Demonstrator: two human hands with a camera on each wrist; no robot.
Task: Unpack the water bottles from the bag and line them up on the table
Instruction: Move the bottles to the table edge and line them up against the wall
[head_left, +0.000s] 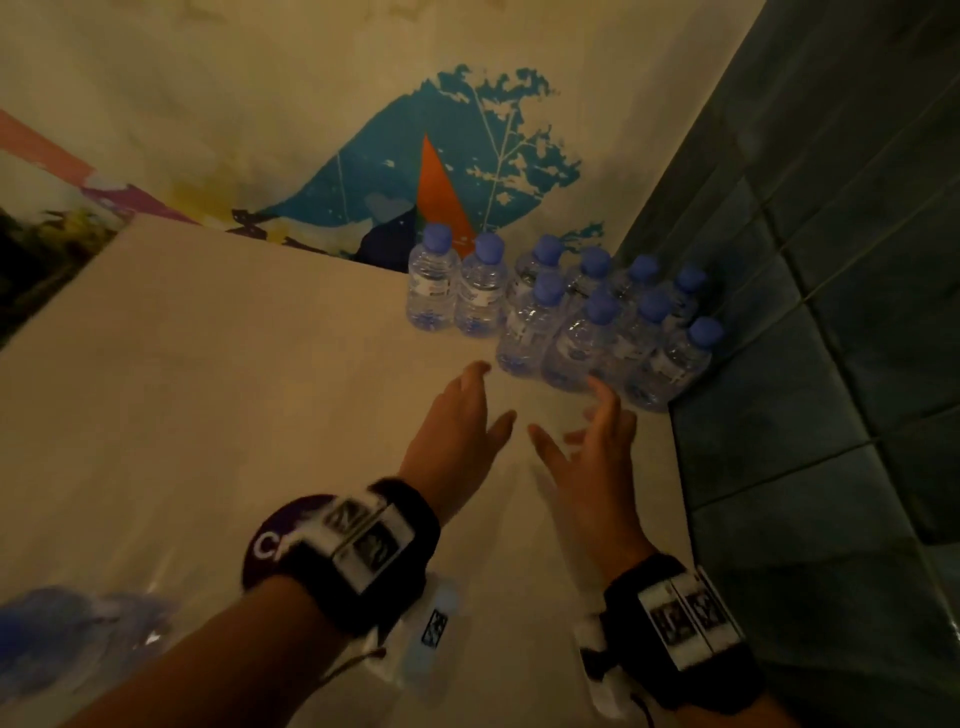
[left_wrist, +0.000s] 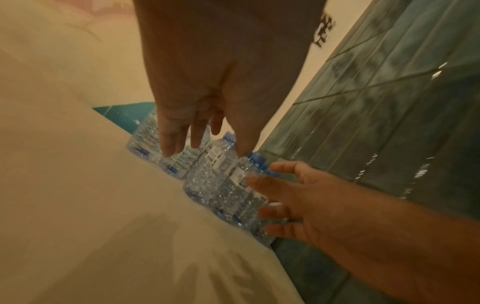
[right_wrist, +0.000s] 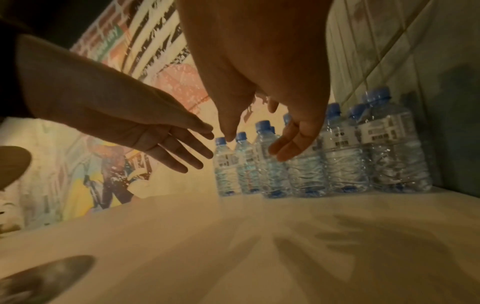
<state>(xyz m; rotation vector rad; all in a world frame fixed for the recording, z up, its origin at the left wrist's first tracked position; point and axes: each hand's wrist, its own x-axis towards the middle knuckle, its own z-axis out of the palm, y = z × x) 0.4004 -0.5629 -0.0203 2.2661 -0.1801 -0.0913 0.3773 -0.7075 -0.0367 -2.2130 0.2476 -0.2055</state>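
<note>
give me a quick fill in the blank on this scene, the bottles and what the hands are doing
1. The caps on the water bottles are ____ in colour.
2. The bottles stand in the table's far right corner, next to a wall of dark ____.
3. The left hand and the right hand are both ____, holding nothing.
4. Every bottle in the group stands ____, none lying on its side.

Missing words: blue; tiles; open; upright

cafe-like spot: mural wall (head_left: 441, 171), green tiles (head_left: 831, 312)
</note>
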